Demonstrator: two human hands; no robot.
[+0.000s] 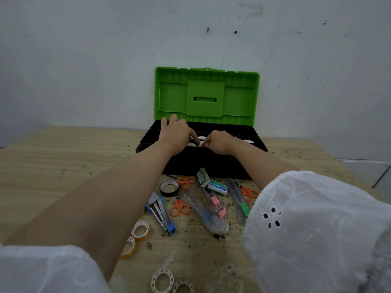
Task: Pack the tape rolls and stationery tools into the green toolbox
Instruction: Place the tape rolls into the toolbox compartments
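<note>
The person wears a white, thin-looking top with loose sleeves. The right sleeve (317, 229) is puffed and wrinkled, with raised curling stitched lines across it and a small cluster of eyelet holes cut near its hem. The left sleeve (42, 269) is of the same white cloth. Faint swirls on it may be the same embroidery, though that corner is blurred. Below the hems the forearms are bare down to the left hand (175, 134) and right hand (218, 142).
</note>
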